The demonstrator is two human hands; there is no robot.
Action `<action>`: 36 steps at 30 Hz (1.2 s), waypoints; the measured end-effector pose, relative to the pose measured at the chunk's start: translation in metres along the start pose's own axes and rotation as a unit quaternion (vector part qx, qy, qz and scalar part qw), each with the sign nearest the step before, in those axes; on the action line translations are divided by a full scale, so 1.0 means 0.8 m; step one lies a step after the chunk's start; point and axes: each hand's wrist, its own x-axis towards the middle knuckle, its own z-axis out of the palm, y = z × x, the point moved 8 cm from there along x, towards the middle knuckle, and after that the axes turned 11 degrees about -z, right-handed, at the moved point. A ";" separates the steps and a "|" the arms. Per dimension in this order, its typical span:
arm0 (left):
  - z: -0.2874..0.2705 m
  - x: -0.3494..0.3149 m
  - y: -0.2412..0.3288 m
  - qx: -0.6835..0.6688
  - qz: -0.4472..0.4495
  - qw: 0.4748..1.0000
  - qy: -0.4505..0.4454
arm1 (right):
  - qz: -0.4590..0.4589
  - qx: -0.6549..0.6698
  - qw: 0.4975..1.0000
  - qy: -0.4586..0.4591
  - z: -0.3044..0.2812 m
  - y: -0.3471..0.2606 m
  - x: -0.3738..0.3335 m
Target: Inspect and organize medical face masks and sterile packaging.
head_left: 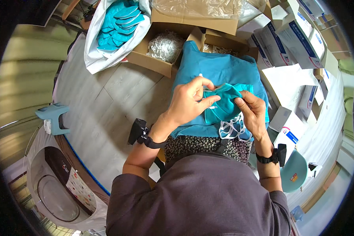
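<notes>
My right hand [252,112] pinches the upper right edge of a teal cup-shaped face mask [223,108] between thumb and fingers. At the mask's left side is my left hand [190,96], its index finger curled and its thumb stretched out, the two tips apart. A small white tip [200,75] pokes out beyond the left hand's fingers; its rest is hidden, so its kind is unclear. White elastic straps [235,128] lie bunched below the mask. Beneath everything, a blue cloth [220,65] covers my lap.
Ahead stand open cardboard boxes [145,59], one holding a tangle of white straps [165,46]. A white bag [92,57] at the far left holds a pile of teal mask pieces [120,25]. White cartons [299,43] crowd the right. Two plastic stools [55,116] [294,173] flank me.
</notes>
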 end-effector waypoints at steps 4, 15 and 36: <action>0.013 -0.001 -0.018 0.025 -0.060 0.994 -0.083 | 0.006 0.027 1.000 -0.002 -0.004 0.002 -0.002; 0.066 -0.032 -0.032 -0.158 -0.139 0.927 -0.311 | 0.054 0.025 0.997 0.042 -0.041 0.023 0.011; 0.024 -0.018 -0.003 -0.686 -0.255 0.631 -0.255 | 0.098 -0.099 0.990 -0.006 -0.099 0.081 0.002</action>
